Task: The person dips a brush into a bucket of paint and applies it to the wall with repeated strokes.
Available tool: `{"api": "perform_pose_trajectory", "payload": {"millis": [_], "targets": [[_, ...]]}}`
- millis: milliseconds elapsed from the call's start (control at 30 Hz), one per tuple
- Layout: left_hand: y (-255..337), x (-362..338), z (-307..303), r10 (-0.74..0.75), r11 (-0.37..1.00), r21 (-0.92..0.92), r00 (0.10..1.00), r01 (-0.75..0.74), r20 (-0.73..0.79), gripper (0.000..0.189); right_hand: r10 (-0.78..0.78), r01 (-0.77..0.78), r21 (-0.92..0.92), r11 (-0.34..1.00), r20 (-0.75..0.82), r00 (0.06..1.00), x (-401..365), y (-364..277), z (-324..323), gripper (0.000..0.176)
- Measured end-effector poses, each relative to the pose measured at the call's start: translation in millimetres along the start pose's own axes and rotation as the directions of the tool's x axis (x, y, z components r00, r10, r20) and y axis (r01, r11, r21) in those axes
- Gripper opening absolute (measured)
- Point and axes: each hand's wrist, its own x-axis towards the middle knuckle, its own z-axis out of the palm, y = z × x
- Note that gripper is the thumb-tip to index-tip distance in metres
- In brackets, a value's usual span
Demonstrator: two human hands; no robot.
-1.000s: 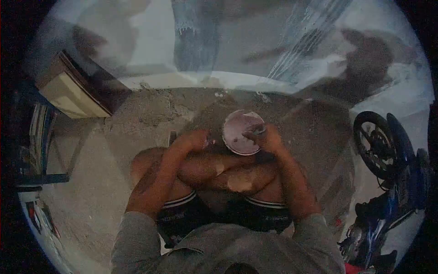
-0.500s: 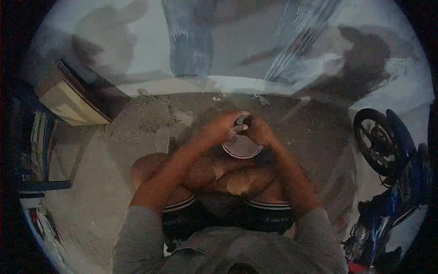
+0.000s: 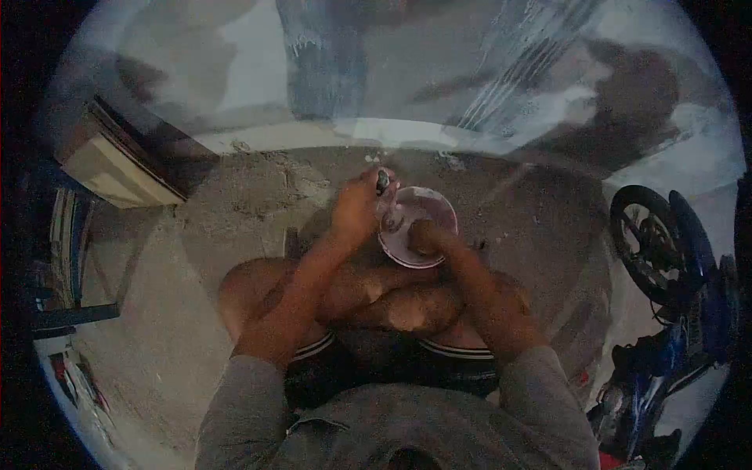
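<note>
My left hand [image 3: 360, 205] is closed around a small dark object with a paler edge [image 3: 383, 182], held beside the far-left rim of a bucket. Its kind is too blurred to tell. The round, pale pinkish bucket [image 3: 404, 256] stands on the floor just beyond my crossed legs. My right hand [image 3: 425, 235] reaches down inside the bucket, near its right wall. The fingers of that hand point downward and are hidden, so whether they hold anything does not show.
A painted wall [image 3: 423, 70] rises ahead, above a rough concrete floor [image 3: 540, 219]. Flat boards [image 3: 121, 172] lean at the left, near a dark blue frame [image 3: 78, 315]. To the right stands a blue motorcycle [image 3: 689, 313] with its wheel toward the wall.
My hands were together over the bucket and have parted. The left moved away to the left with the small dark object; the right went down into the bucket, whose inside is now more exposed.
</note>
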Motion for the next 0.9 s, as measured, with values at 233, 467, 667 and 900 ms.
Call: {"api": "perform_pose_trajectory", "payload": {"millis": [233, 467, 667, 900], "targets": [[1.5, -2.5, -1.6, -0.058, 0.995, 0.080, 0.998, 0.060, -0.025, 0.020, -0.036, 0.342, 0.298, 0.891, -0.705, 0.708, -66.3, -42.7, -20.2, 0.034], [-3.4, -4.1, 4.7, -0.019, 0.999, 0.041, 0.998, 0.022, -0.063, 0.027, -0.151, 0.284, 0.320, 0.904, -0.382, 0.912, -35.9, -46.3, 19.4, 0.048], [-4.8, -7.0, 9.1, 0.041, 0.999, 0.007, 0.990, -0.040, -0.133, 0.020, -0.208, 0.339, 0.318, 0.885, -0.382, 0.900, -40.1, -54.4, 4.3, 0.045], [1.4, -5.5, 8.2, -0.045, 0.996, 0.071, 0.981, 0.060, -0.190, 0.018, -0.097, 0.255, 0.375, 0.892, -0.391, 0.915, -69.0, -74.9, -10.9, 0.044]]}}
